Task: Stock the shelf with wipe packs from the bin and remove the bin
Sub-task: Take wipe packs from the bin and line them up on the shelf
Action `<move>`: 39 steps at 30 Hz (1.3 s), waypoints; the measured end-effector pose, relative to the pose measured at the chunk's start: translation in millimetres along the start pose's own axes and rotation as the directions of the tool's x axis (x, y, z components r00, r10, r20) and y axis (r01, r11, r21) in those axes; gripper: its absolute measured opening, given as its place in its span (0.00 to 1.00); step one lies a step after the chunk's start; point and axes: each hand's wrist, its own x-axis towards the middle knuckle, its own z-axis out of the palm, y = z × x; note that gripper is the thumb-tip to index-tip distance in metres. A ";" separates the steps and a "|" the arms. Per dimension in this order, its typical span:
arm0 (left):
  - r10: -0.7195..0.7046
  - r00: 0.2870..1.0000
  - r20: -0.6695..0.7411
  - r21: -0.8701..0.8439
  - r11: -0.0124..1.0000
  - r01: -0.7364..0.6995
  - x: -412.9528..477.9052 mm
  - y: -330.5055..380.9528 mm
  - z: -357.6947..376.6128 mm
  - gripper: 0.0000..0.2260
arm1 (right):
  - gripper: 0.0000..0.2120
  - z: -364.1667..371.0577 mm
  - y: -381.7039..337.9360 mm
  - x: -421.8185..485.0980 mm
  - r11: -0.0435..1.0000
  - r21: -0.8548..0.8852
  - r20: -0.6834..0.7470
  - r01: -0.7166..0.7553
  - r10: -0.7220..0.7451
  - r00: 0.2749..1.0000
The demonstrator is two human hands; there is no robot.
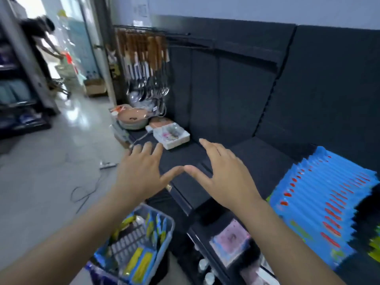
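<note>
My left hand (139, 171) and my right hand (224, 173) hover side by side over the dark shelf (185, 159), fingers spread, thumbs nearly touching. Neither holds anything. Below them on the floor stands a grey slatted bin (164, 237) with a few blue and yellow wipe packs (139, 262) lying in it. On the shelf at the right, several blue wipe packs (329, 204) with red marks stand upright in a tight row.
A white boxed item (172, 136) and a pink pan (133, 119) lie at the shelf's far left end. Ladles and spatulas (146, 66) hang above. A lower shelf (230, 239) holds packaged goods. A cable (86, 194) lies on the floor; a person bends in the far aisle.
</note>
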 end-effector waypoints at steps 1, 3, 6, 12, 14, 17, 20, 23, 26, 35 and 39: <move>-0.048 0.999 0.013 0.013 0.999 0.048 -5.7 -23.0 8.4 0.46 | 0.36 17.9 -12.8 10.7 0.999 0.044 0.043 0.013 -0.015 0.999; -0.126 0.991 0.047 0.037 0.992 0.125 -19.1 -64.3 30.0 0.45 | 0.34 58.6 -34.8 28.6 0.994 0.109 0.122 0.024 -0.038 0.992; -0.221 0.965 0.141 0.051 0.975 0.215 -40.9 -118.9 78.9 0.44 | 0.30 130.1 -57.3 49.8 0.977 0.213 0.329 -0.028 -0.045 0.943; -0.346 0.869 0.353 0.053 0.935 0.351 -97.7 -178.7 188.1 0.41 | 0.20 264.2 -63.7 55.4 0.959 0.247 0.569 -0.141 -0.025 0.822; -0.366 0.846 0.387 0.056 0.925 0.375 -113.2 -182.6 225.1 0.40 | 0.17 305.9 -54.2 53.6 0.967 0.216 0.623 -0.137 -0.029 0.781; -0.362 0.800 0.479 0.031 0.917 0.397 -131.5 -174.5 275.0 0.38 | 0.16 360.0 -36.0 55.6 0.979 0.157 0.687 -0.127 -0.016 0.727; -0.316 0.791 0.524 -0.052 0.915 0.400 -144.2 -155.5 322.8 0.37 | 0.17 410.8 -21.3 55.1 0.988 0.113 0.735 -0.103 -0.013 0.678; -0.265 0.796 0.543 -0.104 0.920 0.377 -149.4 -135.7 359.7 0.35 | 0.20 457.5 -12.6 51.3 0.999 0.051 0.771 -0.014 -0.031 0.636; -0.238 0.780 0.579 -0.112 0.924 0.365 -146.7 -119.5 386.0 0.28 | 0.22 489.0 -11.4 46.4 0.999 0.006 0.792 0.049 -0.034 0.610; -0.405 0.557 0.725 -0.516 0.216 0.829 -124.6 -101.9 446.0 0.16 | 0.18 526.5 -19.7 20.5 0.829 0.558 0.660 0.026 -0.463 0.592; -0.391 0.217 0.894 -0.407 -0.507 0.760 -105.9 -111.2 471.0 0.05 | 0.15 531.9 -10.8 23.8 0.847 0.516 0.701 -0.125 -0.335 0.630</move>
